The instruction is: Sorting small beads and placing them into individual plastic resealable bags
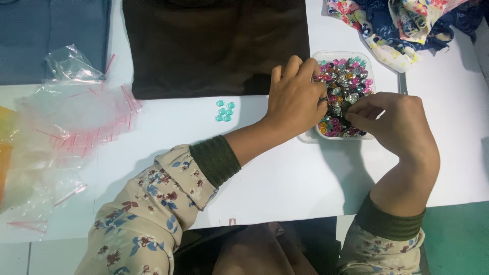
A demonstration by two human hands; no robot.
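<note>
— Two hands in one tub (368, 65), see? It sits at two o'clock on the white table (285, 178), heaped with beads (346, 76): pink, teal, silver, some amber.

— What has the left hand (294, 98) got?

— It lies over the tub's nine o'clock rim, fingers curled down into the heap. Whether it grips a bead, I cannot tell. The right hand (395, 122) is at the five o'clock corner, thumb and fingertips pinched narrow on something small; hidden, so I cannot tell what.

— And outside the tub?

— A little cluster of teal beads (224, 110) lies on the table at nine o'clock from the left hand, well apart. Brown cloth (214, 46) lies at twelve, clear bags (71, 117) with red strips at nine, patterned cloth (402, 20) at one.
</note>
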